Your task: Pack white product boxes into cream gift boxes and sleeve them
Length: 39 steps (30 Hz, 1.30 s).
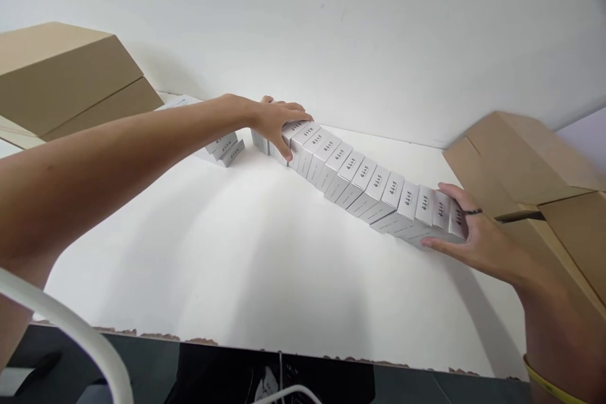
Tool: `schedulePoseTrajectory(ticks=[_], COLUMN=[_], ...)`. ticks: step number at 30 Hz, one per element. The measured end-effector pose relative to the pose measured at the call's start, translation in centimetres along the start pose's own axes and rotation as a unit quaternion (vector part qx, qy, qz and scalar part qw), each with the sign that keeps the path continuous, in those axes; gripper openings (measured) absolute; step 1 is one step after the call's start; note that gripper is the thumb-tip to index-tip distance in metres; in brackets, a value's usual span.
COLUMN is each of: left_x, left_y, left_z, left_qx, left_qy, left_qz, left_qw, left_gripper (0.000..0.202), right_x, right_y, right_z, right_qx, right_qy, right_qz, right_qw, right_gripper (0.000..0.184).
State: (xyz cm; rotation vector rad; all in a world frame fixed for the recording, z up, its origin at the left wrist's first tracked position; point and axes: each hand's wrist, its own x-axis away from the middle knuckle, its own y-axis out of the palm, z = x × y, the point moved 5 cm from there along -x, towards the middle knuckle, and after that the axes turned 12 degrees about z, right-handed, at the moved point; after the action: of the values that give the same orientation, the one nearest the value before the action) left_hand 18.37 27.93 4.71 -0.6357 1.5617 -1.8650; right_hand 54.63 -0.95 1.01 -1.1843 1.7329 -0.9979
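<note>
A long row of small white cartons (350,167) with dark print on their tops runs slantwise across the white table. My left hand (277,121) reaches over the row near its far left end, with the thumb on the near side and fingers over the top and back. At the right end my right hand (468,233) wraps round the last cartons, thumb in front and fingers behind. A dark ring shows on one of its fingers. Left of the row, several more white cartons (222,148) lie, partly hidden behind my left forearm.
A brown cardboard box (71,76) stands at the left, and another open cardboard box (516,158) with flaps is at the right. A white wall (379,44) rises behind the table (199,252), whose front edge is chipped. A white curved tube (80,334) crosses the lower left.
</note>
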Motion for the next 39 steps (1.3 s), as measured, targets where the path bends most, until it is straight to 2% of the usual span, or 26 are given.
schedulePoseTrajectory(ticks=[3, 6, 10, 14, 17, 21, 26, 39], left_x=[-0.1, -0.1, 0.0, 0.0, 0.2, 0.5, 1.2, 3.7], left_y=[0.0, 0.0, 0.2, 0.4, 0.4, 0.3, 0.5, 0.9], left_z=[0.4, 0.5, 0.8, 1.2, 1.5, 1.8, 2.0, 3.4], left_qx=[-0.019, -0.025, -0.033, -0.035, -0.032, -0.039, -0.053, -0.065], left_qy=[0.039, 0.024, 0.023, 0.039, 0.039, 0.035, 0.033, 0.007], left_qz=[-0.007, -0.003, 0.000, -0.001, 0.005, 0.022, 0.033, 0.063], left_qw=[0.999, 0.999, 0.999, 0.999, 0.999, 0.998, 0.998, 0.996], left_gripper=[0.111, 0.111, 0.118, 0.126, 0.118, 0.111, 0.107, 0.100], right_x=[-0.4, -0.8, -1.4, -1.5, -1.4, -1.3, -1.1, 0.0], right_y=[0.0, 0.5, 1.0, 1.1, 1.1, 1.1, 1.2, 1.2], right_z=[-0.8, -2.0, -3.4, -4.1, -4.7, -5.6, -5.9, -5.5], right_qx=[0.030, 0.079, 0.100, 0.114, 0.118, 0.119, 0.117, 0.126], right_qy=[0.007, 0.009, -0.035, -0.058, -0.058, -0.052, -0.038, -0.062], right_qz=[0.000, -0.008, 0.016, 0.003, -0.012, 0.000, 0.021, 0.051], right_qw=[1.000, 0.997, 0.994, 0.992, 0.991, 0.991, 0.992, 0.989], right_gripper=[0.117, 0.114, 0.104, 0.109, 0.102, 0.096, 0.089, 0.084])
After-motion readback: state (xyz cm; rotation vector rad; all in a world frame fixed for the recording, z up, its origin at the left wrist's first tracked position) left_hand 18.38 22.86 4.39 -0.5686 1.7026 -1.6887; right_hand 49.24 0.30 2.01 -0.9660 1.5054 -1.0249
